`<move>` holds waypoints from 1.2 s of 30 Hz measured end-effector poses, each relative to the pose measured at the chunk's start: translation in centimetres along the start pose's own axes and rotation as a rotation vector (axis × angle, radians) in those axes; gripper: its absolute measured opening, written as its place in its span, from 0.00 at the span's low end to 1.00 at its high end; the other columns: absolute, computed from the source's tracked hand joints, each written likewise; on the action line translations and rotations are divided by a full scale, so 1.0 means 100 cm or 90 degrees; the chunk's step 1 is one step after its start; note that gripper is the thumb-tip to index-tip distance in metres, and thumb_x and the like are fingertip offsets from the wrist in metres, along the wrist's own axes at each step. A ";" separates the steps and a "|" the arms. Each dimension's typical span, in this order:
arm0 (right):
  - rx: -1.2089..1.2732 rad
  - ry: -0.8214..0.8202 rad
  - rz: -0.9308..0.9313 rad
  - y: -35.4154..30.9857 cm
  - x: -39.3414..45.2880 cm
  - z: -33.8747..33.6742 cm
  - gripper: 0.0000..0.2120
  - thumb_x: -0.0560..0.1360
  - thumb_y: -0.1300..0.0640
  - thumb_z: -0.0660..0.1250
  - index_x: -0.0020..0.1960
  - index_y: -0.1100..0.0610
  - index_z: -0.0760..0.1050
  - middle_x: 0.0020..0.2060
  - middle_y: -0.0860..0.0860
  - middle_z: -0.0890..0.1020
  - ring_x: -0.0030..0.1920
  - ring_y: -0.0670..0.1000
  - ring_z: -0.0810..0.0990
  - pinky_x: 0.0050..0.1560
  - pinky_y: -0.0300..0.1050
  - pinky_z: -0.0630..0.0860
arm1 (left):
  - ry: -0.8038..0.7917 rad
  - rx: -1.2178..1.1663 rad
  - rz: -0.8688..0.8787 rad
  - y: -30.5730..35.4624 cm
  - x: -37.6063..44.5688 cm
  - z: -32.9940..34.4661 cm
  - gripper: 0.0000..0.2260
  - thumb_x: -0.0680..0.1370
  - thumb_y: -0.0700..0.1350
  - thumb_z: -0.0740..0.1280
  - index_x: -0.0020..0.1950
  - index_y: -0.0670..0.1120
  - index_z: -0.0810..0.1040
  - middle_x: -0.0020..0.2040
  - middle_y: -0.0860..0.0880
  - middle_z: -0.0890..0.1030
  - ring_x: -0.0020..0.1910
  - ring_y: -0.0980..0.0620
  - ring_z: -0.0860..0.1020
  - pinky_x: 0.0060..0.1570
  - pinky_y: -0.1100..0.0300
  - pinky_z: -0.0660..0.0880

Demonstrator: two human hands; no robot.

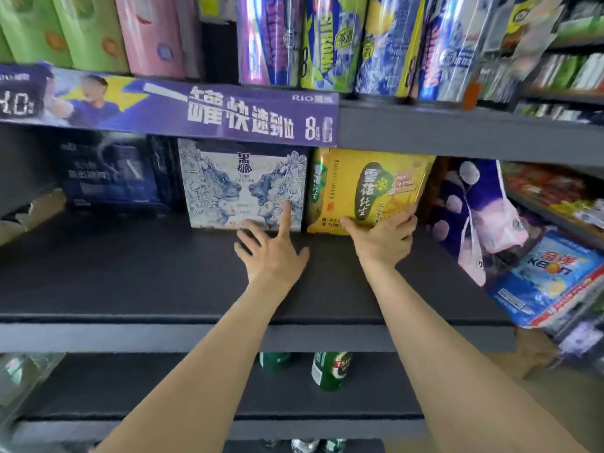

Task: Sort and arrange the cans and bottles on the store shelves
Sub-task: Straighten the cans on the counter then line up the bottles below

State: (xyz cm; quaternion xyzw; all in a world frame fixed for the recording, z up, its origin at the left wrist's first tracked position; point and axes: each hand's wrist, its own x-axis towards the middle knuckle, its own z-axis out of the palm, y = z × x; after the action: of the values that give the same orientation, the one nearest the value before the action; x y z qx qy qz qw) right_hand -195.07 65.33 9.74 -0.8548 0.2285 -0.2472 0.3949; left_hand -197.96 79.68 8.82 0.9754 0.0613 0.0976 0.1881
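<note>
Dark store shelf (130,273), far edge: yellow beer pack (366,188) right of lion-print carton (242,184); right hand (382,237) grips pack's near lower edge; left hand (271,246) open, fingertip on carton.

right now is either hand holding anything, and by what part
The right hand grips the yellow pack at its lower front edge. The left hand holds nothing; its fingers touch the white lion box.

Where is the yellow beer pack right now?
In the head view, the yellow pack stands at the back of the middle shelf, right of the white lion box, with the right hand on its lower edge.
</note>
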 end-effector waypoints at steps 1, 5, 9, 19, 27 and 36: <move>-0.011 0.010 0.004 -0.002 0.000 0.003 0.61 0.63 0.35 0.72 0.75 0.62 0.36 0.74 0.62 0.49 0.72 0.65 0.55 0.72 0.58 0.54 | -0.003 0.009 -0.001 -0.001 0.000 0.002 0.37 0.78 0.61 0.56 0.71 0.59 0.29 0.73 0.30 0.41 0.73 0.32 0.44 0.70 0.40 0.47; -0.063 0.019 0.014 0.001 0.007 0.009 0.61 0.64 0.34 0.70 0.75 0.62 0.34 0.74 0.62 0.48 0.71 0.68 0.56 0.72 0.60 0.53 | -0.014 0.053 -0.010 0.004 0.001 0.006 0.36 0.79 0.61 0.53 0.70 0.58 0.27 0.73 0.29 0.40 0.73 0.32 0.42 0.70 0.40 0.45; -0.048 0.010 0.007 0.002 0.012 0.009 0.61 0.64 0.36 0.71 0.75 0.62 0.34 0.74 0.63 0.48 0.71 0.69 0.55 0.72 0.62 0.53 | -0.039 0.062 -0.002 0.002 0.001 0.003 0.34 0.80 0.59 0.53 0.72 0.58 0.29 0.73 0.30 0.41 0.74 0.35 0.41 0.71 0.41 0.43; 0.075 -0.159 -0.271 0.031 -0.081 -0.067 0.41 0.71 0.54 0.72 0.75 0.57 0.53 0.71 0.56 0.60 0.68 0.53 0.66 0.66 0.49 0.65 | 0.213 -0.067 0.183 -0.073 -0.103 -0.027 0.24 0.78 0.50 0.54 0.73 0.45 0.60 0.67 0.44 0.70 0.62 0.45 0.71 0.61 0.56 0.64; 0.064 -0.108 -0.425 0.161 -0.190 -0.042 0.25 0.67 0.67 0.74 0.60 0.60 0.69 0.53 0.50 0.68 0.51 0.40 0.68 0.58 0.30 0.65 | 0.191 -0.228 0.214 -0.146 -0.170 0.076 0.18 0.74 0.41 0.62 0.63 0.46 0.66 0.58 0.48 0.68 0.55 0.51 0.68 0.53 0.56 0.67; 0.239 -0.283 -0.075 0.218 -0.152 0.057 0.43 0.68 0.61 0.75 0.74 0.55 0.52 0.68 0.51 0.67 0.68 0.50 0.68 0.69 0.50 0.64 | 0.103 -0.350 0.099 -0.123 -0.151 0.171 0.23 0.76 0.42 0.66 0.69 0.44 0.62 0.62 0.48 0.66 0.61 0.53 0.68 0.48 0.69 0.64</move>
State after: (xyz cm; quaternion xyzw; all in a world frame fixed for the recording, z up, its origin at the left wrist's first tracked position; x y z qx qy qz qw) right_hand -207.67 64.74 -14.30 -0.8118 0.0366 -0.1146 0.5714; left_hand -210.03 82.56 -13.87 0.8788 -0.0273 0.2020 0.4316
